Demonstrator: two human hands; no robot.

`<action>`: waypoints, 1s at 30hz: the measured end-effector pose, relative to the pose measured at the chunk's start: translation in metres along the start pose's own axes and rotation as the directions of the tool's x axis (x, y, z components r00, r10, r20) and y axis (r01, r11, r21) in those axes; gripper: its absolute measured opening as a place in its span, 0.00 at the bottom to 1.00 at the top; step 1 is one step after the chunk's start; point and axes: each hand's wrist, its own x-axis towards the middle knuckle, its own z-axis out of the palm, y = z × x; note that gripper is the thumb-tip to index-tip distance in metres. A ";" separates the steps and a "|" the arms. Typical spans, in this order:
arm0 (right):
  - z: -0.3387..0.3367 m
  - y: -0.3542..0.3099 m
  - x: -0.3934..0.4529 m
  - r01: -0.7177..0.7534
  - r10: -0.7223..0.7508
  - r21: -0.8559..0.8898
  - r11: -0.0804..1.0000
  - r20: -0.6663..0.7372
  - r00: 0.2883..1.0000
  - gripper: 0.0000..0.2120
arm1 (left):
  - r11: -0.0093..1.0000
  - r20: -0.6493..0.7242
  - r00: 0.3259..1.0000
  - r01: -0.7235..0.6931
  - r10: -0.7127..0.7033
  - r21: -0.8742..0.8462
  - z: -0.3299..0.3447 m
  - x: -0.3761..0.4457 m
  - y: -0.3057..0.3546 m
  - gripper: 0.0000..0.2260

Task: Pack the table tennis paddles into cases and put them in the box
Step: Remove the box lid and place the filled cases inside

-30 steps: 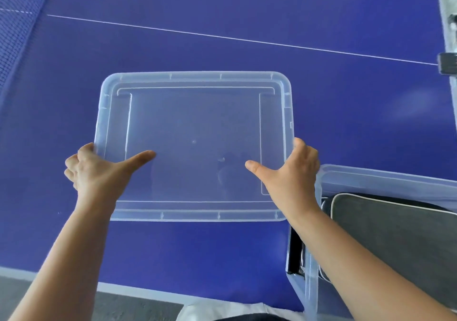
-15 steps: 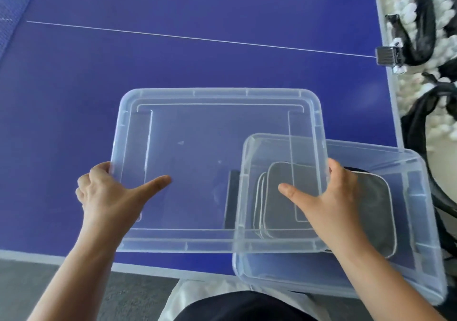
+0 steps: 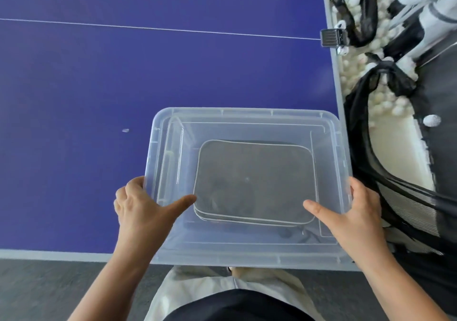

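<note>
No writing, label, brand or number can be read anywhere — not on the clear lid (image 3: pixel 247 127), the grey cases (image 3: pixel 252 182) under it, or the blue table (image 3: pixel 123 73) — whose only marking is a plain white line (image 3: pixel 148 27).

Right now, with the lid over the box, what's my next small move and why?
Probably press the clear lid straight down to seat it. Both hands, left and right, grip its side edges, it sits over the box, and the grey cases show inside.
</note>
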 end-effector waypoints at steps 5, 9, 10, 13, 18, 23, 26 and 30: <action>-0.006 0.020 0.009 -0.007 0.006 -0.024 1.000 -0.024 1.000 0.48 | 0.999 0.003 0.999 -0.033 0.033 0.025 0.021 -0.006 0.006 0.49; -0.001 0.025 0.012 -0.015 0.014 -0.013 1.000 -0.023 1.000 0.48 | 0.998 0.005 0.999 -0.037 0.037 0.049 0.024 -0.001 0.007 0.50; 0.000 0.025 0.012 -0.019 0.019 -0.011 1.000 -0.019 1.000 0.48 | 0.998 0.008 0.999 -0.038 0.038 0.057 0.025 0.000 0.006 0.51; 0.002 0.025 0.014 -0.027 0.027 -0.008 1.000 -0.013 1.000 0.48 | 0.997 0.016 0.999 -0.046 0.045 0.067 0.026 0.001 0.006 0.51; 0.002 0.025 0.014 -0.052 0.052 -0.021 0.998 -0.003 0.999 0.50 | 0.997 0.019 0.998 -0.057 0.056 0.049 0.026 0.002 0.004 0.50; 0.005 0.026 0.013 -0.050 0.050 -0.034 0.998 -0.009 0.999 0.50 | 0.997 0.020 0.997 -0.070 0.069 0.045 0.027 0.003 0.001 0.50; 0.006 0.027 0.013 -0.047 0.047 -0.053 0.997 -0.014 0.999 0.51 | 0.996 0.014 0.997 -0.075 0.075 0.040 0.028 0.003 0.000 0.50; 0.006 0.026 0.013 -0.031 0.029 -0.095 0.995 -0.020 0.999 0.51 | 0.996 0.017 0.996 -0.083 0.082 0.038 0.028 0.004 -0.003 0.50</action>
